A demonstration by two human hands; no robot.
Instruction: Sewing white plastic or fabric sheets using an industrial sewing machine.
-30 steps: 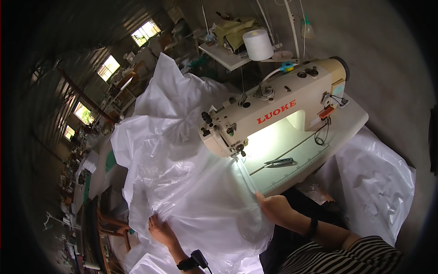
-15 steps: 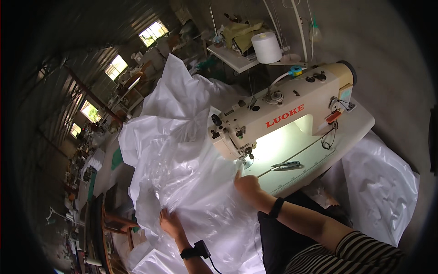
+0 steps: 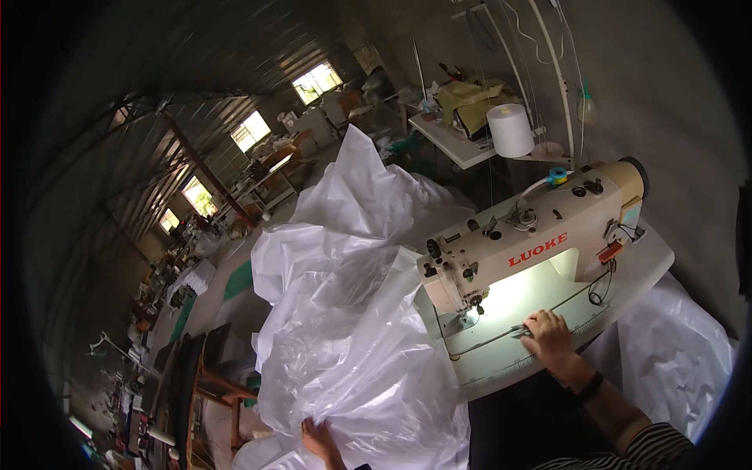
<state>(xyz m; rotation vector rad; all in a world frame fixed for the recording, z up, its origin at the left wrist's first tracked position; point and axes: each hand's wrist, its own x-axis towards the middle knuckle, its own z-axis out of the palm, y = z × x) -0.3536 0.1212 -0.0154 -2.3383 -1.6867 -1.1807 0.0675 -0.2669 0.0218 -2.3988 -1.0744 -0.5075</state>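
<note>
R hand (image 3: 548, 338) on scissors (image 3: 520, 332); L hand (image 3: 317, 439) grips plastic sheet (image 3: 352, 345).

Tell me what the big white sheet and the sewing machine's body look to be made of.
The white sheet under the left hand looks like thin plastic film or coated woven fabric: glossy, half see-through, holding sharp crumpled creases. Which of the two, I cannot tell. The sewing machine body looks like painted metal: smooth cream enamel with a slight sheen. The table top under the right hand seems to be smooth white laminate.
</note>
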